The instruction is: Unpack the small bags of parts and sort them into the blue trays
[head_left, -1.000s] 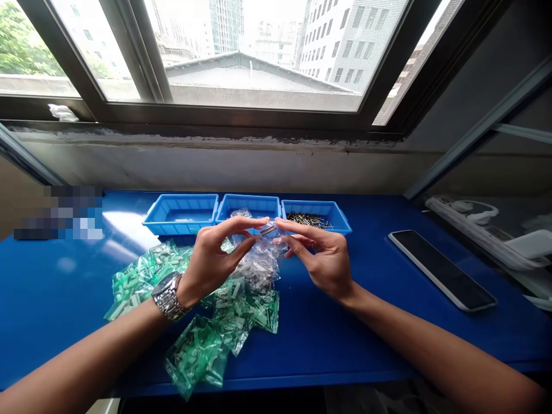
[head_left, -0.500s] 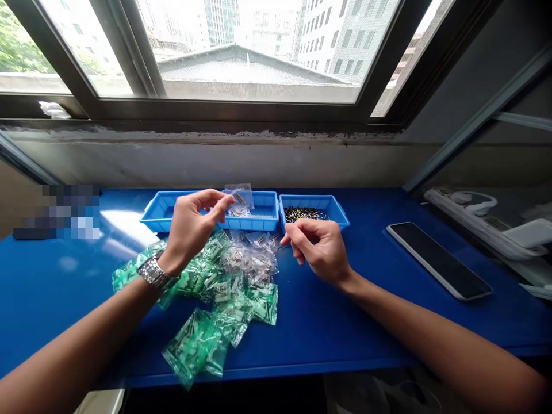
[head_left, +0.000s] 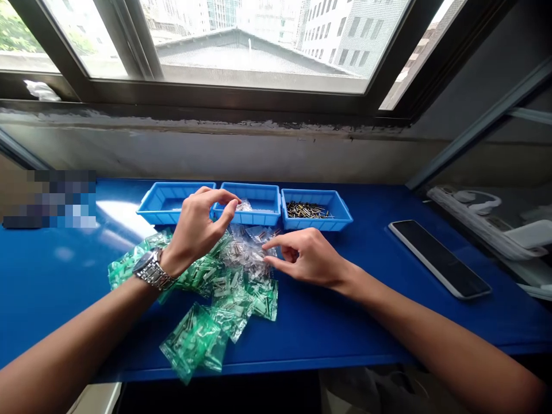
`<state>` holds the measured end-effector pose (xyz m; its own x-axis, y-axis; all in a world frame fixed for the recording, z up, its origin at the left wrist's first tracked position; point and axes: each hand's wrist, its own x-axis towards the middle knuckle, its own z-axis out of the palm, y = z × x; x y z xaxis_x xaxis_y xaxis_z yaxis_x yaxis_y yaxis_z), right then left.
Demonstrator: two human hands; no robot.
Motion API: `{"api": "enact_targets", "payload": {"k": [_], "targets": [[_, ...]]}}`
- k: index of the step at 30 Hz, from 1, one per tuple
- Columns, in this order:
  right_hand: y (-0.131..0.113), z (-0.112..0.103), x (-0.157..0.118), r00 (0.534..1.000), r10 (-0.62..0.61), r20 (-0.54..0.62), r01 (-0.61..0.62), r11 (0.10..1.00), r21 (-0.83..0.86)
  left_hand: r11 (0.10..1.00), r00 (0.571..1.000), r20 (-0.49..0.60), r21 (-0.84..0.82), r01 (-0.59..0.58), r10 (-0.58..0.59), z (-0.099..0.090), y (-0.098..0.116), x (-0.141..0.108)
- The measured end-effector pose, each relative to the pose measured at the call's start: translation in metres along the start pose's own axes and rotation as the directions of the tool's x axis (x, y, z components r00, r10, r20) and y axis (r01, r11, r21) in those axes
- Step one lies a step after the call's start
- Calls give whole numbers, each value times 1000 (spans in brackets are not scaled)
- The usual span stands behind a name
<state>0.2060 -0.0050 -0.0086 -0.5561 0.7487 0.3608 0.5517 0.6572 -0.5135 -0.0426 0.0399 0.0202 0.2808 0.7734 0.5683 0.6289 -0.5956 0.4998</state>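
My left hand (head_left: 200,224), with a metal watch (head_left: 152,269) at the wrist, hovers over the front edge of the middle blue tray (head_left: 267,218). Its thumb and forefinger are slightly apart, close to a clear packet (head_left: 244,205) inside that tray. My right hand (head_left: 308,256) is over the right side of a heap of small clear bags (head_left: 245,253) holding metal parts. Thumb and forefinger are spread there, with no held thing visible between them. Green bags (head_left: 196,339) of parts lie left of and in front of the clear ones.
The right blue tray (head_left: 345,215) contains many small dark and brass-coloured pins (head_left: 306,210). A left blue tray (head_left: 150,201) stands beside the middle one. A phone (head_left: 440,259) lies on the blue table (head_left: 345,328) at right. Behind are a wall and window.
The clear bag of metal parts that my left hand held up is out of its fingers. My right hand has moved left to the clear bags and its fingers have spread. The view has shifted slightly.
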Motion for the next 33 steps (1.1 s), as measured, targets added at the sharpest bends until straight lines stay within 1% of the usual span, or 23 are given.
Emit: {"api": "enact_targets", "payload": {"k": [5, 8, 10, 11, 14, 17, 20, 22, 25, 29, 33], "targets": [[-4, 4, -2, 991, -123, -57, 120, 991, -60, 999, 998, 47, 13, 40, -41, -1, 4, -1], [-6, 4, -3, 985, -141, -96, 134, 988, -79, 1000, 999, 39, -10, 19, -19, -1, 6, -3], [-7, 2, -2, 988, -97, -124, 92, 995, -47, 999, 999, 43, -39, -15, 17, 0, 7, -4], [-7, 1, -2, 990, -56, -130, 55, 998, -9, 998, 998, 52, -55, -35, 38, 1, 7, -4], [-8, -1, 1, 989, 119, -93, -99, 976, 194, 991, 991, 89, -94, -91, 99, 4, 7, -5], [-7, -3, 4, 962, 272, -40, -229, 874, 429, 985, 984, 122, -132, -114, 130, 5, 7, -7], [-6, -6, 5, 932, 360, -36, -274, 767, 580, 978, 977, 162, -180, -108, 138, 4, 8, -8], [-6, -7, 6, 921, 386, -44, -269, 716, 644, 971, 971, 193, -219, -101, 145, 2, 9, -9], [-7, -8, 6, 920, 387, -69, -233, 679, 696, 957, 959, 233, -274, -96, 163, 2, 12, -9], [-9, -8, 5, 919, 387, -81, -212, 655, 725, 943, 946, 267, -320, -93, 184, 4, 16, -11], [-10, -8, 4, 923, 376, -83, -203, 658, 725, 933, 946, 290, -358, -33, 145, 6, 19, -12]]}}
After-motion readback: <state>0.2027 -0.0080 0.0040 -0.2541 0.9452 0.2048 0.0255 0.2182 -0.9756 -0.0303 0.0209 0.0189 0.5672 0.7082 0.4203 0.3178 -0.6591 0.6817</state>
